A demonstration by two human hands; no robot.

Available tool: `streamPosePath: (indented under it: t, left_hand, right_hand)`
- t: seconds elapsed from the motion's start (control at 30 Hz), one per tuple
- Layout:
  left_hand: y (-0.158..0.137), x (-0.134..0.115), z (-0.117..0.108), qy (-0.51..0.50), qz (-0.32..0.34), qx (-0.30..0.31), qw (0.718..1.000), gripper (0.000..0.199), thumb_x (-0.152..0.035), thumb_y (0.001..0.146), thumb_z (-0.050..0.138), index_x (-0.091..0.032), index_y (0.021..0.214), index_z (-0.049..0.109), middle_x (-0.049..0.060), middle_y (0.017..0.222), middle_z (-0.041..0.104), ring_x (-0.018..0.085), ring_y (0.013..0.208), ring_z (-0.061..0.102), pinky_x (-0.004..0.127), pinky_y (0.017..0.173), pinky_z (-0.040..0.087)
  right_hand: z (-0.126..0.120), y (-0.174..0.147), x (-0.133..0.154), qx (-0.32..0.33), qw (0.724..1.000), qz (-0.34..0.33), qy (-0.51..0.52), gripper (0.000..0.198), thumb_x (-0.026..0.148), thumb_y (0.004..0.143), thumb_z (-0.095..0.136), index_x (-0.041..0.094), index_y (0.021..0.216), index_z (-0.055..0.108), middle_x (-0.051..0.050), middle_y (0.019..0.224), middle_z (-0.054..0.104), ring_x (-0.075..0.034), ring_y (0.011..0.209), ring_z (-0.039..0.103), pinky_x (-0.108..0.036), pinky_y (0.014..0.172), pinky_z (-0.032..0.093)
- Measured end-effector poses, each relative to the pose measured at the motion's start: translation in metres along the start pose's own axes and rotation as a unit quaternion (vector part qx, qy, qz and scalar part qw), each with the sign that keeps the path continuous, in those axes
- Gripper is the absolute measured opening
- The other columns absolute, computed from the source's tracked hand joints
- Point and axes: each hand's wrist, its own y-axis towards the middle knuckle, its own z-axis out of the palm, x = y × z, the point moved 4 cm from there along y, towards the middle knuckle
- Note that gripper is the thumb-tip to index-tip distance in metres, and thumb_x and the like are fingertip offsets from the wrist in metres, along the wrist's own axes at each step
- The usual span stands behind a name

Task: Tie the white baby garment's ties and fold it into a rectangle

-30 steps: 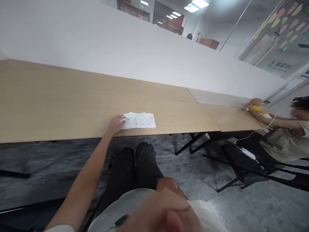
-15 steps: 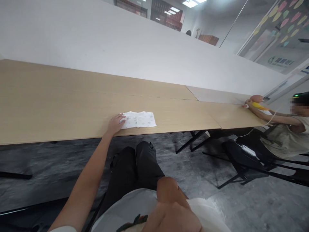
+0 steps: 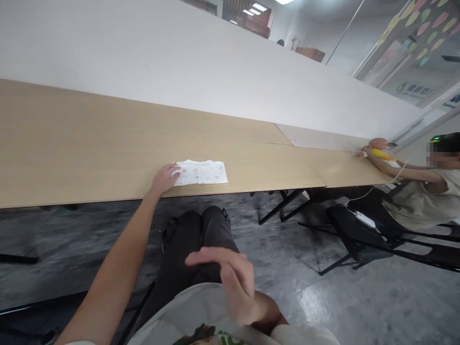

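Note:
A folded white printed cloth (image 3: 203, 173), perhaps a small garment, lies flat near the front edge of the table. My left hand (image 3: 166, 178) rests flat on the table at the cloth's left end, its fingertips over that edge and its thumb apart from the fingers. Small faint figures are scattered over the fabric, and its far edge is wavy. In front of my chest, well short of the table, my right hand (image 3: 239, 282) is raised with the index finger stretched to the left and the thumb apart. Nothing shows in it; it is slightly blurred.
The long wooden table (image 3: 89, 143) runs along a white wall (image 3: 161, 72). At the far right another person (image 3: 419, 191) sits with both hands on a doll (image 3: 381, 144). A white power strip (image 3: 364, 219) lies on a black chair (image 3: 345, 225).
My right hand has risen from low by my body and now points left with a finger out. My left hand stays at the cloth. The view has shifted slightly.

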Motion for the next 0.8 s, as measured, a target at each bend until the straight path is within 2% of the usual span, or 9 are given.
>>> streamPosePath:
  t: [0.07,0.13,0.23,0.3,0.37,0.43,0.53,0.67,0.8]
  left_hand:
    - [0.000,0.000,0.000,0.001,0.003,-0.002,1.000,0.048,-0.047,0.088,0.036,-0.021,0.116,0.065,0.006,0.138,0.058,0.023,0.132,0.046,0.040,0.115,0.032]
    - [0.001,0.001,0.001,-0.002,0.007,-0.006,1.000,0.049,-0.047,0.088,0.035,-0.019,0.116,0.065,0.007,0.137,0.058,0.023,0.132,0.046,0.040,0.115,0.032]
    - [0.001,0.002,0.001,-0.006,0.004,-0.007,1.000,0.050,-0.048,0.087,0.035,-0.019,0.115,0.066,0.008,0.137,0.058,0.024,0.131,0.047,0.040,0.115,0.032]
    - [0.001,0.001,0.001,-0.007,-0.003,-0.005,1.000,0.049,-0.048,0.087,0.036,-0.020,0.115,0.066,0.007,0.138,0.058,0.024,0.130,0.048,0.041,0.114,0.033]
    - [0.001,0.000,0.000,-0.009,-0.009,-0.003,1.000,0.048,-0.048,0.086,0.037,-0.021,0.114,0.066,0.007,0.137,0.058,0.024,0.130,0.048,0.041,0.114,0.033]
    - [0.000,-0.002,-0.002,-0.012,-0.014,-0.003,1.000,0.049,-0.049,0.087,0.036,-0.021,0.114,0.066,0.007,0.137,0.058,0.024,0.130,0.048,0.041,0.114,0.033]
    - [-0.002,-0.003,-0.003,-0.018,-0.021,0.002,1.000,0.055,-0.055,0.089,0.033,-0.020,0.114,0.066,0.008,0.138,0.057,0.025,0.131,0.048,0.041,0.115,0.033]
    - [-0.005,-0.002,-0.002,-0.030,-0.023,0.003,0.999,0.061,-0.062,0.089,0.029,-0.021,0.115,0.066,0.008,0.139,0.057,0.024,0.131,0.048,0.041,0.115,0.033]
    - [-0.008,-0.001,0.000,-0.044,-0.017,-0.001,0.999,0.056,-0.058,0.090,0.032,-0.020,0.114,0.066,0.009,0.139,0.056,0.025,0.131,0.049,0.044,0.115,0.034]
  right_hand:
    - [0.003,0.044,-0.046,-0.011,0.999,0.050,0.014,0.038,0.042,0.100,0.034,0.039,0.114,0.069,-0.001,0.098,0.075,-0.020,0.095,0.071,-0.032,0.083,0.061]
    - [0.018,0.056,-0.100,-0.028,0.996,0.077,-0.024,0.040,0.035,0.101,0.034,0.026,0.109,0.071,-0.005,0.101,0.075,-0.020,0.095,0.071,-0.033,0.086,0.059]
    - [0.049,0.033,-0.179,0.018,0.972,0.096,-0.214,0.039,0.024,0.098,0.035,0.016,0.117,0.069,-0.013,0.121,0.068,-0.023,0.119,0.060,-0.041,0.104,0.047]
    - [0.066,0.012,-0.223,0.094,0.928,0.140,-0.331,0.042,0.023,0.095,0.043,0.012,0.132,0.060,-0.018,0.144,0.050,-0.030,0.138,0.043,-0.049,0.113,0.036]
    - [0.076,-0.004,-0.254,0.158,0.890,0.180,-0.387,0.052,0.027,0.094,0.048,0.013,0.144,0.047,-0.019,0.155,0.031,-0.034,0.145,0.028,-0.055,0.114,0.028]
    - [0.082,-0.009,-0.272,0.195,0.870,0.201,-0.405,0.059,0.031,0.094,0.049,0.016,0.150,0.036,-0.018,0.159,0.022,-0.036,0.147,0.022,-0.059,0.114,0.025]
    - [0.090,-0.007,-0.283,0.217,0.859,0.209,-0.414,0.064,0.036,0.095,0.047,0.020,0.153,0.027,-0.016,0.160,0.016,-0.036,0.147,0.020,-0.060,0.113,0.024]
    - [0.099,-0.002,-0.285,0.233,0.855,0.204,-0.416,0.067,0.044,0.095,0.047,0.020,0.154,0.026,-0.018,0.160,0.016,-0.037,0.147,0.022,-0.058,0.113,0.024]
    - [0.103,0.001,-0.285,0.234,0.858,0.195,-0.413,0.069,0.049,0.094,0.048,0.020,0.153,0.027,-0.019,0.159,0.018,-0.037,0.146,0.024,-0.057,0.113,0.026]
